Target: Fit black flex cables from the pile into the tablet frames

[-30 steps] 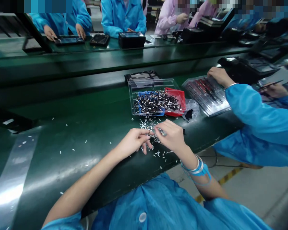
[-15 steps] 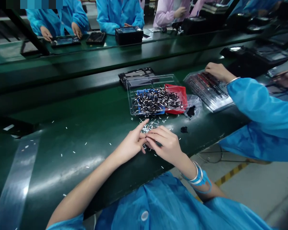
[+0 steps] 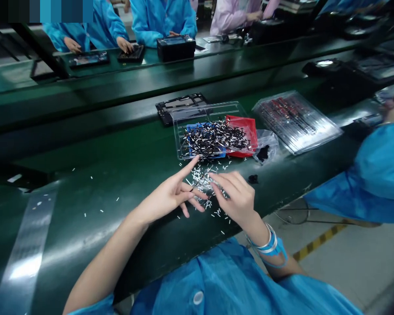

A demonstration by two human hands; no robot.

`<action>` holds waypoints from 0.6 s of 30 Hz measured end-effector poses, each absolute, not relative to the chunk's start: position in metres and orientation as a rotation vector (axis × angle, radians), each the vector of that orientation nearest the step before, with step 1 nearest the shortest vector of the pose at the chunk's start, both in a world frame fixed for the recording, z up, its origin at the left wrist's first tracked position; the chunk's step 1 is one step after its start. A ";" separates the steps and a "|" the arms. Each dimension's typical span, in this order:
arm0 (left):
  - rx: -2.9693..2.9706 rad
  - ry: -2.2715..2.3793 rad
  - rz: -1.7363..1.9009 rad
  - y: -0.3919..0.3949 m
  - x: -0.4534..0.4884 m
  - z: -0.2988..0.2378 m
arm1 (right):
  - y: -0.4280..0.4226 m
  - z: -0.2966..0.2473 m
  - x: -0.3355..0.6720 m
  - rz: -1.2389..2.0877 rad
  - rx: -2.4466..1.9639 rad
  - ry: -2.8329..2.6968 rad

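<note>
My left hand (image 3: 169, 197) rests on the green conveyor belt (image 3: 95, 175). Its index finger points toward the trays, while thumb and middle finger pinch a small dark piece. My right hand (image 3: 238, 197) is beside it, fingers curled in a pinch on something too small to name. Both hands hover over scattered white slivers (image 3: 203, 175). Just beyond them, a clear plastic tray (image 3: 180, 116) holds a blue tray (image 3: 192, 129) and a red tray (image 3: 248, 127). A pile of small black-and-white parts (image 3: 216, 139) lies over both.
A small plastic bag (image 3: 267, 148) and a black scrap (image 3: 252, 178) lie right of the trays. A black frame (image 3: 177, 105) sits behind, and a clear blister pack (image 3: 295, 118) farther right. A co-worker's blue sleeve (image 3: 381, 170) is at right. People work across the line.
My hands have parted slightly; the left index finger now points out. The co-worker's hand has left the blister pack. The view shifted a little.
</note>
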State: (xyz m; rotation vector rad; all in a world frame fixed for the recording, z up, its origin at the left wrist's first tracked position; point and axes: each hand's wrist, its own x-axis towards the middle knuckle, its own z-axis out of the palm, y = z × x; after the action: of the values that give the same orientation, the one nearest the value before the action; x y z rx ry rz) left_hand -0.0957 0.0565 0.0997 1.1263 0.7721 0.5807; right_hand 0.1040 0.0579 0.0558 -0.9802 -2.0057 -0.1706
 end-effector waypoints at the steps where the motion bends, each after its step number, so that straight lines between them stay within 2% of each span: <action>1: 1.117 0.762 0.574 0.056 -0.095 0.100 | 0.058 0.056 0.102 -0.176 -0.916 -2.034; 7: 1.086 0.829 0.521 0.057 -0.109 0.113 | 0.065 0.058 0.089 -0.050 -0.731 -2.004; 9: 1.152 1.010 0.673 0.073 -0.124 0.118 | 0.069 0.056 0.089 0.054 -0.746 -1.922; 13: 1.129 1.647 1.196 0.150 -0.148 0.107 | 0.076 0.052 0.092 0.230 -0.770 -1.824; 18: 0.879 2.019 1.083 0.270 -0.155 0.074 | 0.079 0.050 0.098 0.274 -0.848 -1.796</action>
State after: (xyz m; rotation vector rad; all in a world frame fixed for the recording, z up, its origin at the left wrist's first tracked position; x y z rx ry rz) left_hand -0.1554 0.2702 0.0740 0.8785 2.0192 1.0832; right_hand 0.0979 0.0789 0.0495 -0.8477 -1.7955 0.2736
